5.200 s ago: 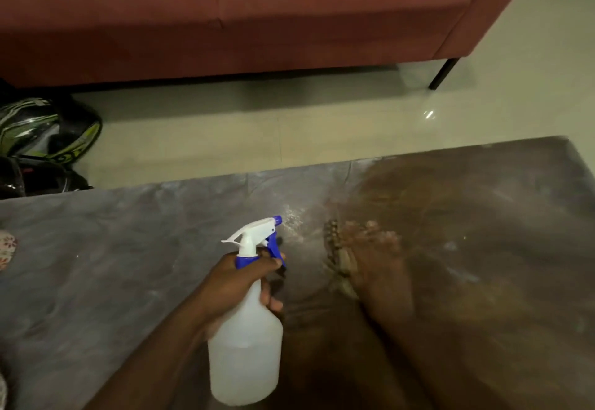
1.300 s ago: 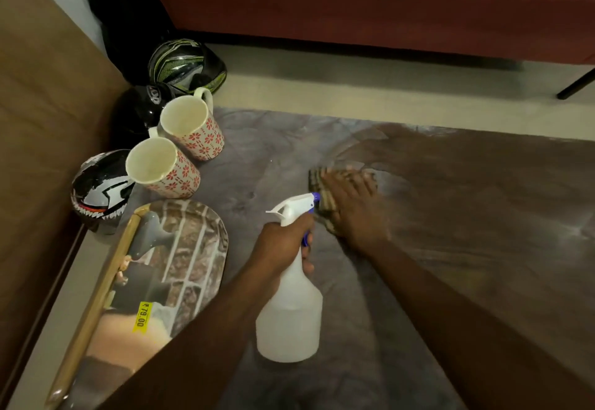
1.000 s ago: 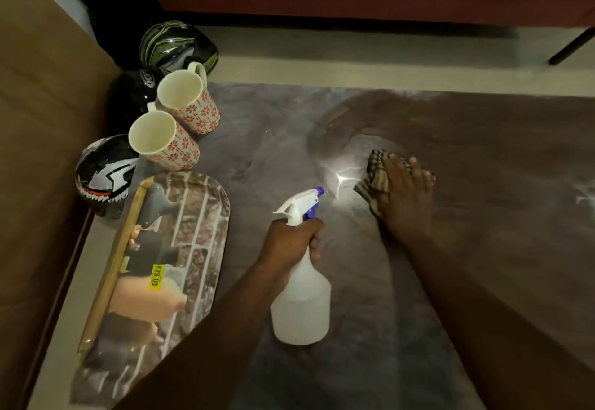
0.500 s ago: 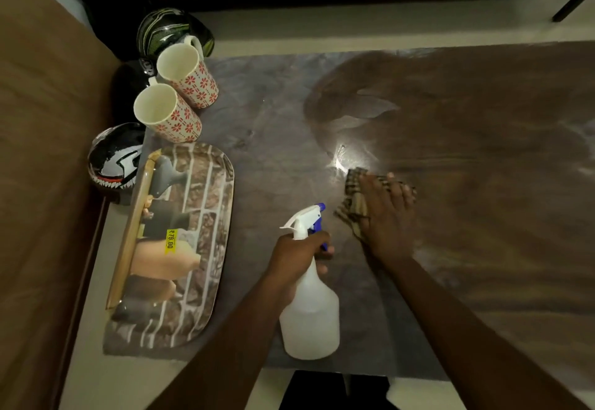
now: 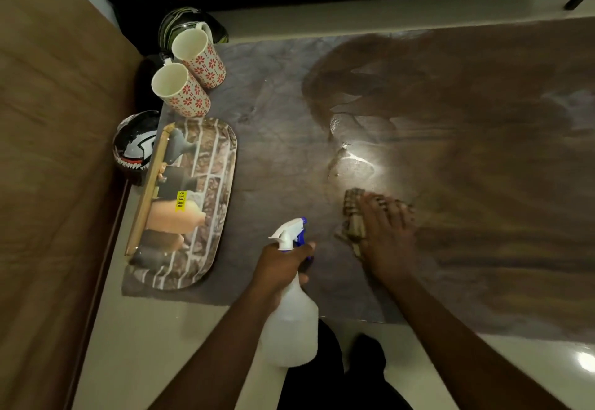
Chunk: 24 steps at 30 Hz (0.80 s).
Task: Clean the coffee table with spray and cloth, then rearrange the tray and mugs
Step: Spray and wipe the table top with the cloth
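Left hand [image 5: 283,263] gripping white plastic spray bottle [image 5: 291,322]; right hand [image 5: 384,235] flat, pressing checked brown cloth [image 5: 352,216] on grey stone counter [image 5: 283,158]. Best wiping leftward through dry patches, overlapping strokes.

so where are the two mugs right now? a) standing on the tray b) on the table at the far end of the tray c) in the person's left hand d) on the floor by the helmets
b: both mugs stand on the table just beyond the tray, whose surface holds no mug.
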{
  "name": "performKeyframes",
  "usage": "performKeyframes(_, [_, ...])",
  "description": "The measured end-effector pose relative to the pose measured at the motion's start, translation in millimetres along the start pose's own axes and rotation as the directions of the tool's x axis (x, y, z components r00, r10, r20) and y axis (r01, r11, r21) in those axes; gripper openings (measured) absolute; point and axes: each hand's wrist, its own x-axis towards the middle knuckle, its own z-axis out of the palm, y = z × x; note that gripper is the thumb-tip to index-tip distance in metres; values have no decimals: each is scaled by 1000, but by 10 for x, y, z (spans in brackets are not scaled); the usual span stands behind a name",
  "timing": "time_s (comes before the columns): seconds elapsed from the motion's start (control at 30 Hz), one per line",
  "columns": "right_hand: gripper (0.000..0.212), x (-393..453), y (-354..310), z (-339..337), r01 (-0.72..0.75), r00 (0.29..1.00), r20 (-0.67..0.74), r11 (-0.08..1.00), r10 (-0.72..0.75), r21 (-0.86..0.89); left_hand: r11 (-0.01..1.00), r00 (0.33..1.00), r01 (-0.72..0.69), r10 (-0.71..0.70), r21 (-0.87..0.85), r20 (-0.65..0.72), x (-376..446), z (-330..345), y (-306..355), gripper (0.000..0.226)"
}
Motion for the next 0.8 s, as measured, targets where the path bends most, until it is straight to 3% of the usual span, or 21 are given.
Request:
performKeyframes(0.07, [74, -458, -190, 87, 214, 974, 67, 977, -214, 10, 1000, 1000, 7, -7, 6, -3, -94, 3, -82, 22])
performKeyframes(0.13, [76, -817, -54, 80, 315, 945, 90, 949, -314, -3, 1000, 1000, 6, -6, 2, 3, -170, 14, -169, 14])
performKeyframes(0.27, [77, -773, 202, 54, 118, 993, 13, 993, -117, -26, 995, 997, -75, 77, 61, -20, -244, 3, -319, 18])
performKeyframes(0.33, [80, -553, 22, 91, -45, 999, -27, 998, 45, -36, 987, 992, -126, 127, 104, -1, -264, -34, -329, 20])
performKeyframes(0.4, [72, -428, -262, 160, -115, 992, -53, 993, 114, -12, 982, 989, -150, 146, 119, 38, -251, -90, -384, 26])
performKeyframes(0.57, [79, -984, -321, 230, 214, 977, 1, 977, -214, -11, 970, 981, -190, 194, 153, -14, -221, -355, -561, 28])
performKeyframes(0.63, [80, -1128, -125, 163, 270, 963, 17, 962, -269, -40, 971, 985, -170, 172, 168, 3, -238, -501, -596, 31])
performKeyframes(0.7, [69, -1001, -69, 117, 136, 990, -37, 990, -137, -47, 977, 992, -124, 120, 171, 36, -255, -627, -603, 35])
performKeyframes(0.77, [66, -738, -326, 167, -95, 994, -65, 994, 92, -50, 982, 994, -83, 69, 167, 90, -271, -767, -594, 34])
performKeyframes(0.8, [69, -645, -541, 223, -133, 989, -66, 990, 131, -36, 981, 991, -83, 63, 173, 116, -278, -827, -603, 32])
